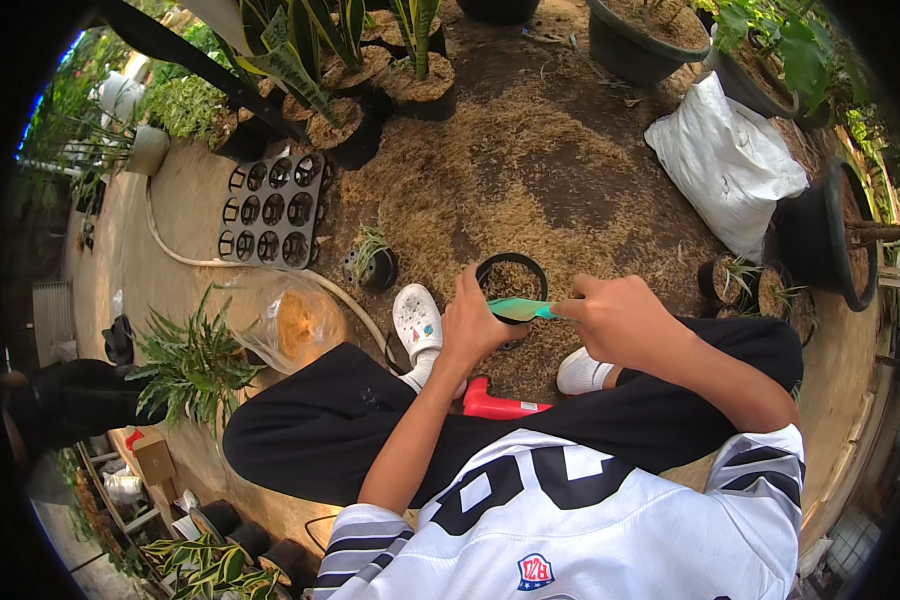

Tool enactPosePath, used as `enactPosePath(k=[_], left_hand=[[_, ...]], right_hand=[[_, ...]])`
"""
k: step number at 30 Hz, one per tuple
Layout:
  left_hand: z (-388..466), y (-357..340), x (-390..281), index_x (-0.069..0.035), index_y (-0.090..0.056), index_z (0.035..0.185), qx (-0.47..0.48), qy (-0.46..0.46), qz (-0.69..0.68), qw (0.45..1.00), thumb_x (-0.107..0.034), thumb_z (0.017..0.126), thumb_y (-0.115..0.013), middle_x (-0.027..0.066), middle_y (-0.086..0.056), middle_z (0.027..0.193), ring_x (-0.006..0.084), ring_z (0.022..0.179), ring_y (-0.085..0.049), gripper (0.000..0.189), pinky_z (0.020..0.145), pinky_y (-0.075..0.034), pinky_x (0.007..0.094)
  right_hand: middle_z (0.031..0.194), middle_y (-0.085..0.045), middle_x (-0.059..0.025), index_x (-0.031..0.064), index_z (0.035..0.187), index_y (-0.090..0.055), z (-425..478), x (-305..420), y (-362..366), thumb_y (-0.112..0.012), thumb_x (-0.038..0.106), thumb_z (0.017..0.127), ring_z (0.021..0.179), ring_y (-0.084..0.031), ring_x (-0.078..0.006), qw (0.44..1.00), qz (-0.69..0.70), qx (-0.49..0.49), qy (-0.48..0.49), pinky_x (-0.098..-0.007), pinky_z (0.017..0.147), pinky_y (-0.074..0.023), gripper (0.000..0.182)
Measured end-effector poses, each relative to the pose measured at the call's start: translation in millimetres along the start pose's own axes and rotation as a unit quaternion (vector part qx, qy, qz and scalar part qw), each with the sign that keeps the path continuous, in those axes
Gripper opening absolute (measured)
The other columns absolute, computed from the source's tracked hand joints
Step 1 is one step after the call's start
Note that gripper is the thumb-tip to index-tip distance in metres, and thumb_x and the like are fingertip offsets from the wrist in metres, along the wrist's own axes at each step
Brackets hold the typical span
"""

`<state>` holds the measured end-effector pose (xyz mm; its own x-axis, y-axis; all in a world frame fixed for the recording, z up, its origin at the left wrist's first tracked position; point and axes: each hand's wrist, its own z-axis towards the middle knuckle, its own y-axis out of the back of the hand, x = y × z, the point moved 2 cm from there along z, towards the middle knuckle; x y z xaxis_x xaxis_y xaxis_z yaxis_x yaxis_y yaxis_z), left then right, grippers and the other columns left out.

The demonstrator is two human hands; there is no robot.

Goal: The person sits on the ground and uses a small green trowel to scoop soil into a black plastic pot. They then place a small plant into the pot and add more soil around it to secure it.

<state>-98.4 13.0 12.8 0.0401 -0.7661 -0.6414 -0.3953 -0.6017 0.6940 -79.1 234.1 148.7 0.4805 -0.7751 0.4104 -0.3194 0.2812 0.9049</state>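
My left hand (471, 324) grips the left side of a small round black plastic pot (544, 279) on the ground in front of me. Between thumb and fingers of my right hand (619, 319) is the handle of a green hand trowel (521, 308). Its blade lies across the near part of the pot's opening, beside my left thumb. Dry husk-like material shows inside the pot. Loose husks (465, 172) cover much of the dark sheet around it. Below my hands, a red plastic object (495, 403) lies between my shoes, partly hidden by my leg.
Left of the pot lie a small potted spider plant (375, 262), a black cell tray (274, 212), a hose (195, 261) and a clear bag of orange-brown material (304, 322). Snake plants (420, 45) stand ahead. A white sack (727, 161) and small pots (776, 292) are at right.
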Motion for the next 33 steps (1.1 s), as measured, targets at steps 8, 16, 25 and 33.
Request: enactPosePath(k=[8,16,25,33], left_hand=[[-0.6,0.2,1.4,0.002,-0.036,0.147,0.006,0.008,0.005,1.000,-0.033,0.053,-0.094,0.0239,-0.053,0.137,0.0440,0.117,-0.063,0.117,0.098,-0.055,0.0492],[-3.6,1.6,-3.7,-0.001,-0.039,0.146,0.013,0.014,0.014,1.000,-0.033,0.052,-0.095,0.0234,-0.054,0.136,0.0441,0.117,-0.064,0.114,0.098,-0.055,0.0497],[-1.2,-4.0,2.1,-0.002,-0.040,0.147,0.038,0.018,0.009,0.999,-0.035,0.052,-0.094,0.0237,-0.055,0.136,0.0448,0.116,-0.064,0.114,0.098,-0.055,0.0504],[-0.4,-3.5,-2.8,0.000,-0.038,0.147,0.052,0.014,0.019,0.998,-0.034,0.052,-0.094,0.0252,-0.053,0.138,0.0455,0.117,-0.063,0.116,0.099,-0.054,0.0501]], right_hand=[[0.087,-0.063,-0.0101,0.0104,0.109,-0.078,-1.3,-5.6,21.2,-0.071,0.008,0.077,0.068,-0.069,-0.0305,0.999,-0.026,-0.012,-0.028,-0.0430,0.060,-0.0548,0.032],[0.087,-0.063,-0.0094,0.0105,0.109,-0.078,-4.7,-4.5,34.5,-0.070,0.008,0.077,0.067,-0.068,-0.0294,0.997,-0.055,-0.018,-0.051,-0.0429,0.058,-0.0539,0.032],[0.090,-0.063,-0.0127,0.0076,0.101,-0.076,-3.2,-7.6,17.5,-0.069,0.006,0.078,0.072,-0.071,-0.0298,0.997,-0.061,0.011,-0.038,-0.0430,0.062,-0.0552,0.025],[0.090,-0.062,-0.0097,0.0124,0.110,-0.078,-3.1,-12.2,-6.6,-0.071,0.007,0.076,0.068,-0.069,-0.0286,0.997,-0.073,0.028,-0.012,-0.0419,0.058,-0.0534,0.035]])
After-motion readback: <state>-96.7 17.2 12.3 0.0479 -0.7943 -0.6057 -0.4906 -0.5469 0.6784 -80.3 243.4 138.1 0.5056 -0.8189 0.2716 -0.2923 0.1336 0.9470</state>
